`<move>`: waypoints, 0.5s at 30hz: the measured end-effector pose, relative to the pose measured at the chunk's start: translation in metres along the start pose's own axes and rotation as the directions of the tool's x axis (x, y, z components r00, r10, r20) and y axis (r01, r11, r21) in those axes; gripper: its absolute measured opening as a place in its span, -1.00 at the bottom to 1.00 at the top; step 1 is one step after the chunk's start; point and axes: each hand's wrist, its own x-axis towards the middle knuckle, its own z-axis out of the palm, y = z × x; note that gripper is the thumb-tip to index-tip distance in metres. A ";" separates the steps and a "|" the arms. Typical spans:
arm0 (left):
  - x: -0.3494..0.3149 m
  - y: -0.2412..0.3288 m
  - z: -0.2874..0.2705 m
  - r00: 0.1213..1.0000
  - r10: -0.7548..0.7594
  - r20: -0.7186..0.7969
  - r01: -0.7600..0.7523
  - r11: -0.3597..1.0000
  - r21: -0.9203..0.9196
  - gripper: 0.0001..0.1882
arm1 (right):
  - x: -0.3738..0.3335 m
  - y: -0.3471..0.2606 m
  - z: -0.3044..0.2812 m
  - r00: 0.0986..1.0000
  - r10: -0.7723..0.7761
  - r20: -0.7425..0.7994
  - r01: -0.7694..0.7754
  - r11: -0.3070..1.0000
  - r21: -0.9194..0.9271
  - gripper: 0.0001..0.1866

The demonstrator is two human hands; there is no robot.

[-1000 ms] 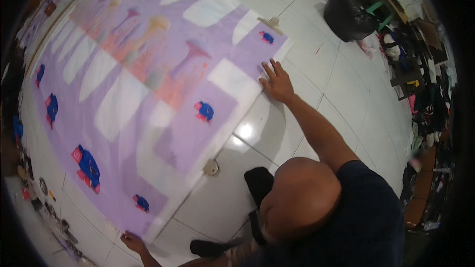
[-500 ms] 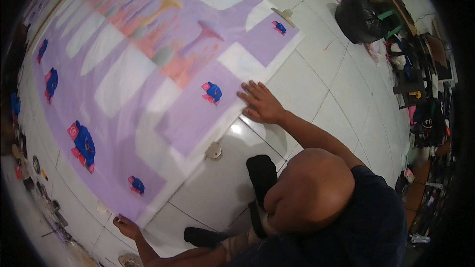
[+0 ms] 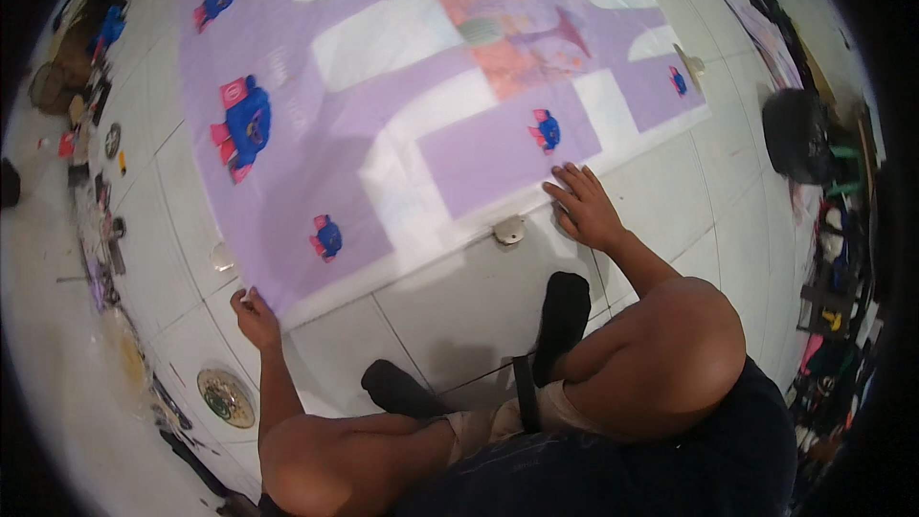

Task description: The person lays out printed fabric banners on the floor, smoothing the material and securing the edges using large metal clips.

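A large purple-and-white printed sheet (image 3: 498, 158) with blue-and-pink cartoon figures and faded trumpet shapes lies on the floor before me. At its near left corner, my left hand (image 3: 257, 319) has its fingers curled together on the edge; a small pale bit shows between the fingertips. My right hand (image 3: 589, 209) rests with fingers spread on the near white margin, beside a small printed figure (image 3: 545, 132). Between my hands, a metal clip-like piece (image 3: 509, 230) sits at the near edge. Another clip (image 3: 689, 59) is at the right edge, and a pale piece (image 3: 222, 257) by the left edge.
White floor tiles (image 3: 354, 345) surround the sheet. A patterned round dish (image 3: 226, 397) lies at left, near a row of odds and ends. On the right are a black bag (image 3: 796, 134), a green stool (image 3: 844, 168) and heaped clutter. My feet in black socks (image 3: 560, 321) are close to the sheet.
The view has turned and shifted, so the sheet appears higher and further right. My left hand stays by the corner, and my right hand stays on the near margin.
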 end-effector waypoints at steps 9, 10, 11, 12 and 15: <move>-0.006 0.014 -0.010 0.930 0.347 -0.123 -0.329 0.933 0.145 -0.57 | 0.005 -0.024 -0.008 0.999 -0.004 0.031 0.005 1.000 -0.018 -0.41; -0.007 0.026 -0.011 0.911 0.409 -0.058 -0.402 0.910 0.095 -0.53 | 0.004 -0.024 -0.010 0.999 0.004 0.038 -0.003 1.000 -0.024 -0.40; -0.008 0.035 -0.011 0.882 0.471 0.000 -0.471 0.881 0.047 -0.49 | 0.005 -0.025 -0.006 0.999 0.008 0.042 -0.007 1.000 -0.024 -0.38; -0.011 0.043 -0.007 0.846 0.529 0.064 -0.533 0.842 0.084 -0.45 | 0.006 -0.026 -0.004 0.999 0.013 0.045 -0.012 1.000 -0.025 -0.37; -0.016 0.054 0.004 0.776 0.551 0.306 -0.612 0.776 0.154 -0.28 | 0.007 -0.032 0.000 0.997 0.056 0.043 -0.057 0.998 0.014 -0.31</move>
